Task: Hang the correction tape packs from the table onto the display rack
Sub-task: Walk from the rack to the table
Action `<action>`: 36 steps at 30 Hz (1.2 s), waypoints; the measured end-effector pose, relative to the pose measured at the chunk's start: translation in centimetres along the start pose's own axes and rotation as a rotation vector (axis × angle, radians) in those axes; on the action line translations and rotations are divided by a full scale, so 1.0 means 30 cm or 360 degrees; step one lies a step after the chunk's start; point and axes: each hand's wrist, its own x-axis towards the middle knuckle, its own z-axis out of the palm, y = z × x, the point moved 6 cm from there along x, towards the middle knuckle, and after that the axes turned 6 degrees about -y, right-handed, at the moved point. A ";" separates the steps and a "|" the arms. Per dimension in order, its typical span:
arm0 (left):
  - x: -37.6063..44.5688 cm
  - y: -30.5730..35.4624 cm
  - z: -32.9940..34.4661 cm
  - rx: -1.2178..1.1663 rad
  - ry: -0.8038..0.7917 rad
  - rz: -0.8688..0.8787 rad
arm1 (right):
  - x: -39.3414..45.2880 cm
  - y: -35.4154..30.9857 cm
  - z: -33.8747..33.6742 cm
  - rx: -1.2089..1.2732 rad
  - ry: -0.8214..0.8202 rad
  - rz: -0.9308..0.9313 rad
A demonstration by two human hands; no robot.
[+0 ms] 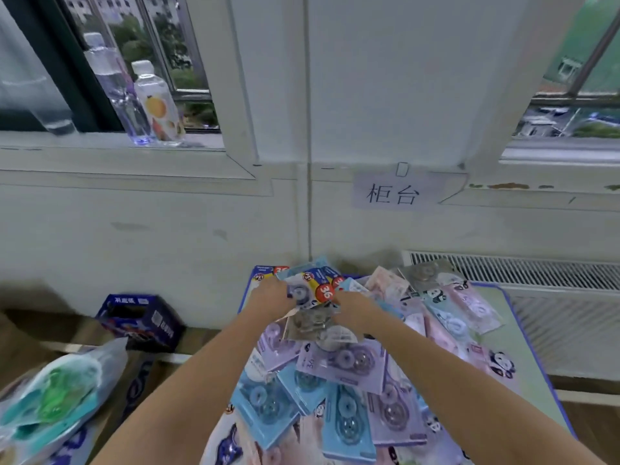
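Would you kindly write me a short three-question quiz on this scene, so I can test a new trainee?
1. True or false: both hands are at the far end of the pile of packs.
2. Which colour is the disc marked 36 on the pack held by the left hand and right hand? A green, B red, C black.
3. How many bottles stand on the windowsill?

Key: 1 true; 2 B; 3 two.

White wall (385, 95) between two windows (141, 62), radiator (536, 273) below.
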 end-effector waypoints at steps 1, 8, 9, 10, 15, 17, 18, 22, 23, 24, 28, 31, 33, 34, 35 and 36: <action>0.034 0.003 -0.003 0.0006 -0.0005 0.0012 | 0.023 -0.006 0.001 0.0005 -0.0010 -0.0016; 0.217 -0.002 0.048 -0.0048 -0.0197 0.0079 | 0.112 -0.035 0.034 0.0012 -0.0113 -0.0088; 0.223 -0.003 0.053 -0.0059 -0.0241 0.0080 | 0.116 -0.037 0.036 0.0020 -0.0129 -0.0099; 0.234 -0.006 0.062 -0.0077 -0.0271 0.0097 | 0.119 -0.040 0.036 0.0027 -0.0149 -0.0108; 0.240 0.005 0.058 -0.0077 -0.0260 0.0207 | 0.134 -0.050 0.041 -0.0004 -0.0164 -0.0169; 0.236 0.004 0.053 -0.0072 -0.0262 0.0208 | 0.135 -0.049 0.039 0.0023 -0.0155 -0.0194; 0.243 -0.001 0.056 -0.0071 -0.0263 0.0202 | 0.132 -0.053 0.034 0.0028 -0.0144 -0.0217; 0.344 -0.086 0.139 -0.0142 -0.0240 0.0160 | 0.109 -0.062 0.015 0.0032 -0.0094 -0.0285; 0.302 -0.071 0.112 -0.0155 -0.0239 0.0171 | 0.101 -0.064 0.013 0.0042 -0.0092 -0.0288; 0.221 -0.023 0.045 -0.0173 -0.0211 0.0221 | 0.093 -0.065 0.010 0.0052 -0.0088 -0.0290; 0.167 -0.019 -0.011 -0.0485 -0.0054 0.0122 | 0.054 -0.067 -0.028 0.0084 -0.0022 -0.0318; 0.170 -0.063 0.001 -0.0725 0.0053 0.0043 | 0.019 -0.052 -0.046 0.0133 -0.0031 -0.0310; 0.141 -0.076 -0.008 -0.0898 0.0104 -0.0014 | -0.005 -0.033 -0.047 0.0189 -0.0032 -0.0307; 0.106 -0.067 -0.029 -0.0998 0.0162 -0.0016 | -0.020 -0.022 -0.049 0.0227 -0.0023 -0.0306; 0.082 -0.073 -0.039 -0.1114 0.0230 -0.0047 | -0.038 -0.011 -0.052 0.0263 -0.0014 -0.0303; 0.058 -0.077 -0.050 -0.1241 0.0318 -0.0057 | -0.059 0.000 -0.057 0.0301 0.0001 -0.0304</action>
